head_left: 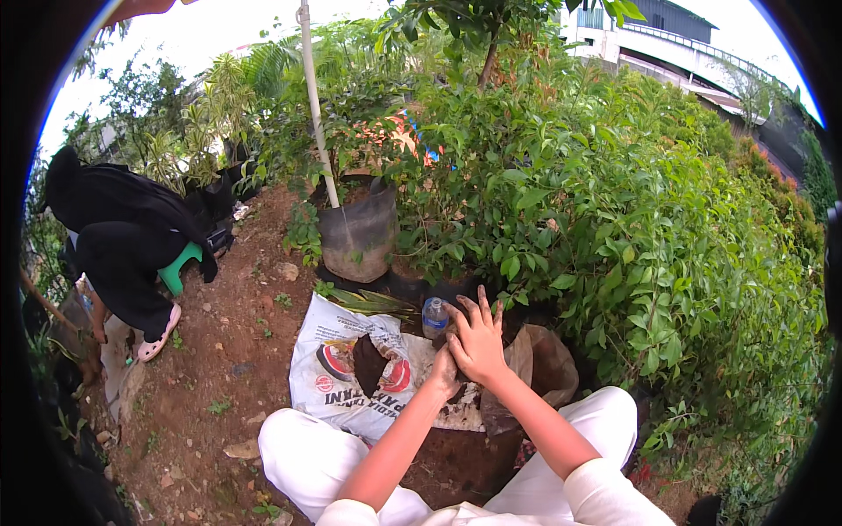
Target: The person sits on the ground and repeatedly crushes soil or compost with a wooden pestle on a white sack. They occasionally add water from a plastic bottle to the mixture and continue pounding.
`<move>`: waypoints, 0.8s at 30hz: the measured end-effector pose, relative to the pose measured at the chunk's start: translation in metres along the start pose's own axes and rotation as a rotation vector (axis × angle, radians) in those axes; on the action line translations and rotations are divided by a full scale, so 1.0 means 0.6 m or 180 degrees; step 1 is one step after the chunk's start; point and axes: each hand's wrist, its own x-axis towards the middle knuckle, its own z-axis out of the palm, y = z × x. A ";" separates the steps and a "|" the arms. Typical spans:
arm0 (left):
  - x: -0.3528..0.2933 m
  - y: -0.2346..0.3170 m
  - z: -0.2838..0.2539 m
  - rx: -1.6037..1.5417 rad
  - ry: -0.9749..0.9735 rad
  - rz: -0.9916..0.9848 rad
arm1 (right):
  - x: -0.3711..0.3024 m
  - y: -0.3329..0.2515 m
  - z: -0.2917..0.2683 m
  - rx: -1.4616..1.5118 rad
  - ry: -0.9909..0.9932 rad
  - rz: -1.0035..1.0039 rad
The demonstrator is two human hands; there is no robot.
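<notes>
My right hand (480,344) is turned up with its soil-darkened fingers spread, and nothing shows in it. Against its heel rests my left hand (445,375), also dirty; its fingers are mostly hidden, so I cannot see whether they hold anything. Below both hands a white printed plastic sack (309,379) lies spread on the ground, with a dark patch of what looks like soil (369,364) on its left part and dark crumbs near my wrists. Just beyond my hands stands a clear plastic bottle (434,317) with a blue label. A crumpled brownish plastic bag (548,366) sits to their right.
A large grey plant bag (358,232) with a pale pole (317,105) stands ahead. Dense green shrubs (605,219) fill the right side. On the left, a person in black (132,237) sits on a green stool (178,267) over stony brown earth (219,351).
</notes>
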 end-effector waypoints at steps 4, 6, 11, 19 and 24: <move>-0.017 0.024 0.012 0.0059 0.0100 -0.0020 | 0.001 0.000 -0.010 0.0165 -0.0029 -0.0173; -0.017 0.037 0.023 -0.0520 -0.0429 0.0003 | -0.004 -0.006 0.004 0.0041 -0.0105 -0.0409; -0.017 0.056 -0.011 -0.0793 -0.1429 0.0040 | -0.016 -0.024 0.032 0.0273 -0.0030 -0.0202; -0.030 0.057 -0.022 -0.0514 -0.0018 -0.0511 | -0.023 0.003 0.036 0.0883 0.0859 -0.0044; -0.037 0.052 0.039 -0.0682 0.0215 -0.0303 | -0.009 -0.006 0.030 0.1216 0.0472 0.1147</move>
